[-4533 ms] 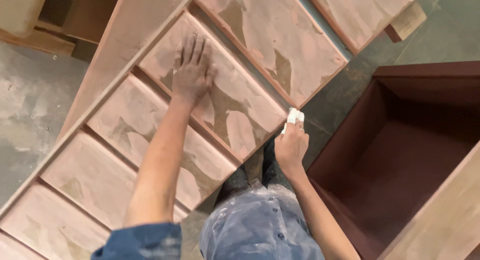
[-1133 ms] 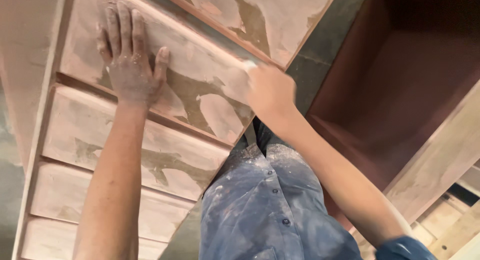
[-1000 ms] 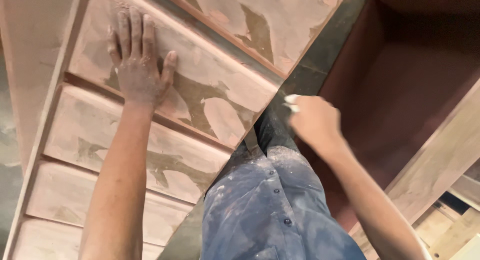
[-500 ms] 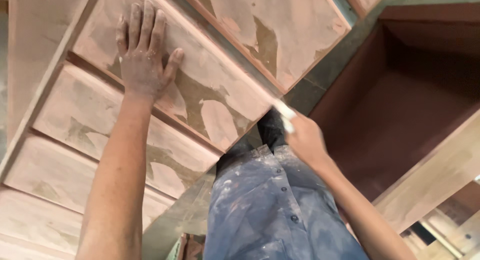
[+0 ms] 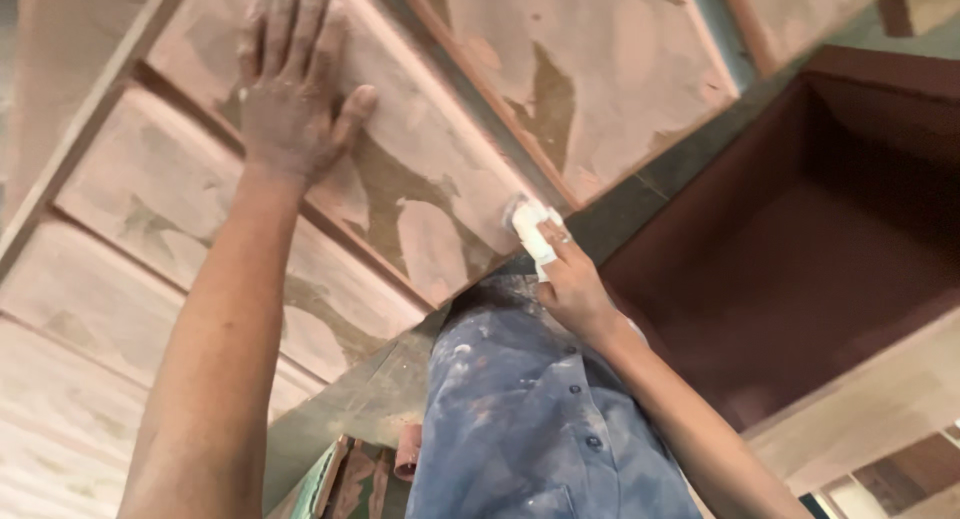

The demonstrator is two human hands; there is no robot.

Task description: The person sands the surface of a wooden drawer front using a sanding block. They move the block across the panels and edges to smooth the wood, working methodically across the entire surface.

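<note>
Clamped in R hand [image 5: 575, 284]: folded white sandpaper [image 5: 532, 231], long axis slanting up-left, pressed on lower edge of wood panel [image 5: 420, 169]. L hand [image 5: 292, 99] flat, fingers spread, atop same panel. Dark red box [image 5: 800, 269] just R; dusty shirt [image 5: 530, 419] below.

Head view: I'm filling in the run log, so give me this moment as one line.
left hand: flat on wooden panel | right hand: holds white pad at panel's edge | dark box: open, to the right
</note>
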